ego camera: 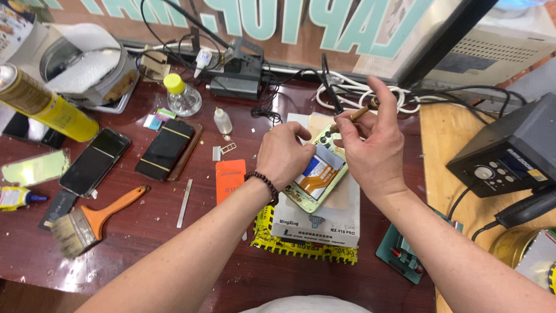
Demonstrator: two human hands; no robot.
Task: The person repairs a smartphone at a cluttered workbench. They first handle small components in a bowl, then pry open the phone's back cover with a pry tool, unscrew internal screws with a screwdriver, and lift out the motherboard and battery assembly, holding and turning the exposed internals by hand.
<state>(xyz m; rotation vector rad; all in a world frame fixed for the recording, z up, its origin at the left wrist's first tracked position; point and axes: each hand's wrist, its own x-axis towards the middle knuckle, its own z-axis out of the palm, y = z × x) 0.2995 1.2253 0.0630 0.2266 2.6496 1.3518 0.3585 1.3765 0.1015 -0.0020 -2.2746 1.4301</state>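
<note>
We are mid-repair on the opened phone [317,174], which lies on a white box [324,217] near the bench's middle, our left hand [284,155] pressing it steady, our right hand [370,145] pinching a thin tool [359,113]; next calls for a careful touch.

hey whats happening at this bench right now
A person is working on an opened pale green phone that lies back-up on a grey block. The left hand steadies the phone's edge, while the right hand holds a thin wood-handled tool over its top end. Off to the left lie two dark phones, an orange-handled brush and a yellow can.
</note>
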